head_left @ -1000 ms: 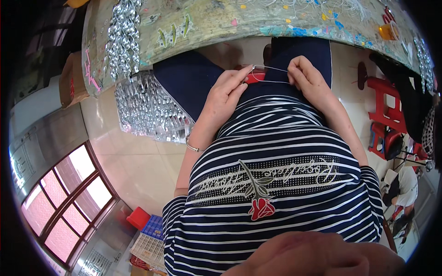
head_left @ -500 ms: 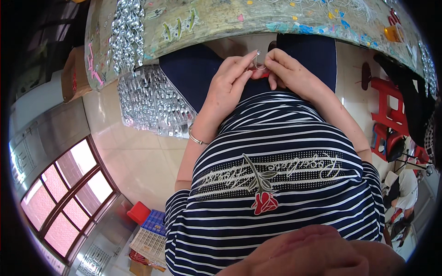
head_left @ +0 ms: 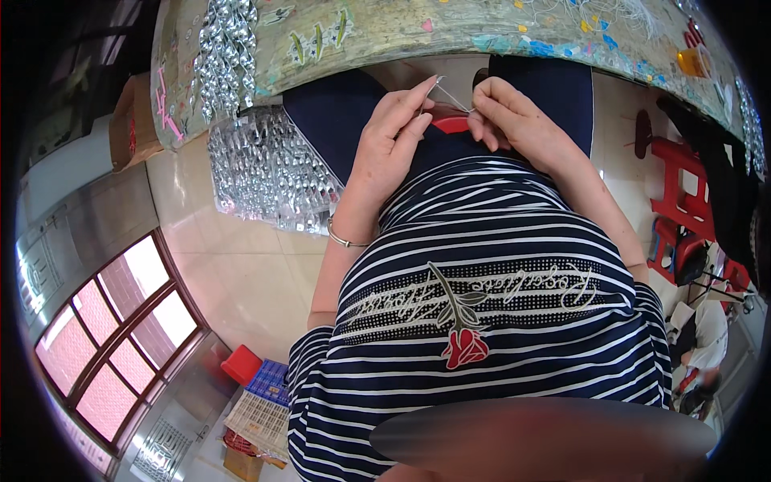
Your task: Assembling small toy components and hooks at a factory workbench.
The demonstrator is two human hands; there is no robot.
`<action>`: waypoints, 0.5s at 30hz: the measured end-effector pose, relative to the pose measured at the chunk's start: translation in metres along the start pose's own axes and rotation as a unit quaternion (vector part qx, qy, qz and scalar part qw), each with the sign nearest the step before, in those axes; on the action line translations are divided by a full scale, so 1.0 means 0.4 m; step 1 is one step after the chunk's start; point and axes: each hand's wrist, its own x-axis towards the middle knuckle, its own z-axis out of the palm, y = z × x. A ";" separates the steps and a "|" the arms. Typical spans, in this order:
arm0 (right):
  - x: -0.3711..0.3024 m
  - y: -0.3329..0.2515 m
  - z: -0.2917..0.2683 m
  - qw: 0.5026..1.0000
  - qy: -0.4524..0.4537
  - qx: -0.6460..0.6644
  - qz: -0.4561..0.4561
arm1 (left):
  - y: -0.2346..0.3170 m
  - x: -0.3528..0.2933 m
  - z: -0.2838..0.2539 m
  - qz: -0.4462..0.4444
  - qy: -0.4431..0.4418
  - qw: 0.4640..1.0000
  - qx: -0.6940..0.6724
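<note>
Both my hands are raised above my lap, close to the table's near edge. A thin white thread runs taut between them. My left hand has its index finger stretched forward, and the thread starts at that fingertip, where a tiny pale bit shows that I cannot make out. The thumb lies lower, a little apart from the index finger. My right hand pinches the other end of the thread between thumb and index finger, its other fingers curled beneath.
The worn table ahead carries silver twisted strips, green leaf-shaped pieces, loose white threads and a yellow cup. More silver strips in clear plastic hang at my left. Red stools stand at right.
My hands have moved slightly apart. The thread, a slack loop before, is now pulled straight between them, and the left index fingertip has risen toward the table.
</note>
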 end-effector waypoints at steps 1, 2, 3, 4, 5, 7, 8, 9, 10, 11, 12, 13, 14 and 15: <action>-0.004 0.000 -0.005 1.000 -0.001 0.000 0.000 | 0.000 -0.002 -0.003 0.000 0.001 1.000 0.000; -0.009 0.000 -0.011 1.000 0.017 -0.011 -0.013 | 0.002 -0.006 -0.004 -0.013 0.010 1.000 -0.003; -0.012 -0.002 -0.014 0.999 0.035 -0.022 -0.026 | 0.004 -0.010 -0.007 -0.026 0.020 0.999 -0.007; -0.019 -0.014 -0.015 0.997 0.055 -0.036 -0.035 | 0.004 -0.015 -0.010 -0.025 0.019 0.999 -0.008; -0.018 -0.012 -0.020 0.997 0.056 -0.037 -0.034 | 0.001 -0.021 -0.014 -0.035 0.006 0.999 -0.005; -0.012 -0.009 -0.032 0.988 0.085 -0.089 -0.097 | -0.017 -0.033 -0.020 -0.044 -0.007 0.999 -0.003; -0.016 -0.020 -0.030 0.986 0.092 -0.100 -0.098 | -0.033 -0.042 -0.022 -0.013 -0.031 0.999 0.022; -0.018 -0.030 -0.027 0.986 0.091 -0.101 -0.099 | -0.043 -0.046 -0.023 0.017 -0.055 0.997 0.048; -0.019 -0.037 -0.025 0.984 0.082 -0.119 -0.104 | -0.028 -0.051 -0.023 -0.019 -0.078 0.996 0.028; -0.018 -0.041 -0.023 0.982 0.073 -0.137 -0.109 | -0.028 -0.051 -0.023 -0.019 -0.077 0.996 0.028; -0.017 -0.042 -0.020 0.982 0.072 -0.138 -0.109 | -0.029 -0.050 -0.023 -0.003 -0.085 0.996 0.031; -0.015 -0.043 -0.014 0.980 0.061 -0.148 -0.115 | -0.025 -0.052 -0.024 0.013 -0.089 0.995 0.033; -0.015 -0.045 -0.008 0.978 0.051 -0.159 -0.122 | -0.019 -0.043 -0.024 0.035 -0.058 0.997 0.043; -0.019 -0.050 -0.001 0.978 0.048 -0.162 -0.124 | -0.008 -0.031 -0.021 0.037 -0.054 0.997 0.043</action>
